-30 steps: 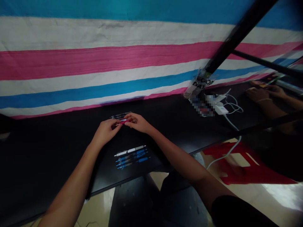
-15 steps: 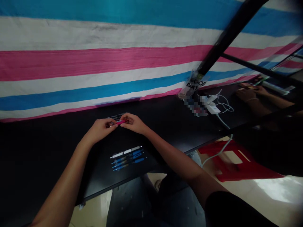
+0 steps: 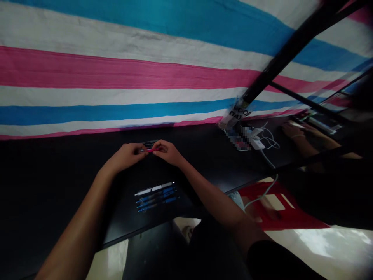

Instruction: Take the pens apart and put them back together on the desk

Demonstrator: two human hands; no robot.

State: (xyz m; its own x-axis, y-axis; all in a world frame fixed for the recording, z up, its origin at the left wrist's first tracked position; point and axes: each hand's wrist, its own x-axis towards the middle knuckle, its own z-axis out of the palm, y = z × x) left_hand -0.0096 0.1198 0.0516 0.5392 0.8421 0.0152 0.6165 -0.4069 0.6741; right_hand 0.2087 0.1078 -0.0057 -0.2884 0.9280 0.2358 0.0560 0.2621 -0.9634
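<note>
Between my two hands is a pink pen (image 3: pixel 152 150), lying roughly crosswise just above the black table. My left hand (image 3: pixel 130 154) pinches its left end, and my right hand (image 3: pixel 167 152) pinches its right end; the fingers cover both ends. Right behind the hands lie several dark pens (image 3: pixel 150 143), partly hidden by the fingers. Closer to me, a white pen (image 3: pixel 154 189) rests on the table, with several blue pens (image 3: pixel 157 199) lined up beside it on the near side.
A black table (image 3: pixel 210 167) runs along a striped cloth (image 3: pixel 116 74). A slanted black post (image 3: pixel 279 54), a plastic bag (image 3: pixel 234 114) and a white charger with cables (image 3: pixel 258 144) are to the right. Another person's hands (image 3: pixel 294 130) work further right, above a red stool (image 3: pixel 279 217).
My view has tilted and shifted slightly. Both hands keep their hold on the pink pen, less of which shows now. The row of pens in front has stayed in place.
</note>
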